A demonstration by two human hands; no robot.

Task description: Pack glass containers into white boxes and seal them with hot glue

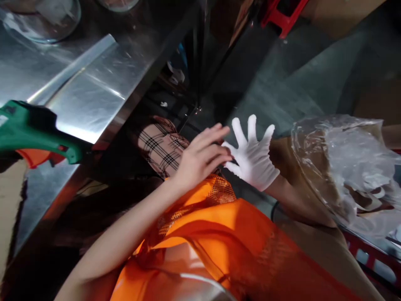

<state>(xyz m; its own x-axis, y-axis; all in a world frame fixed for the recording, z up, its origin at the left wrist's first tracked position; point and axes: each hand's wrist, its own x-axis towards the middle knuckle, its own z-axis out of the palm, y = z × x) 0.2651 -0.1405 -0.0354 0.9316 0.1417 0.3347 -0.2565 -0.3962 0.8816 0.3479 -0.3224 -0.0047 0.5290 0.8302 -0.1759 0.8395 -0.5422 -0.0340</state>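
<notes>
A white knit glove [256, 165] covers my right hand [250, 154], whose fingers are spread wide with nothing in them. My left hand [203, 154] is bare; its fingers are stretched out toward the glove's fingertips. The two hands are very close, and I cannot tell whether they touch. Both are held in the air over my lap, in front of an orange vest [238, 225] and plaid trousers [163, 146].
On the left is a metal table [125, 62] with a green tool with an orange trigger [37, 133] and a clear round container [46, 21]. To the right lies a clear plastic bag [354, 159]. A red stool [285, 19] stands at the top.
</notes>
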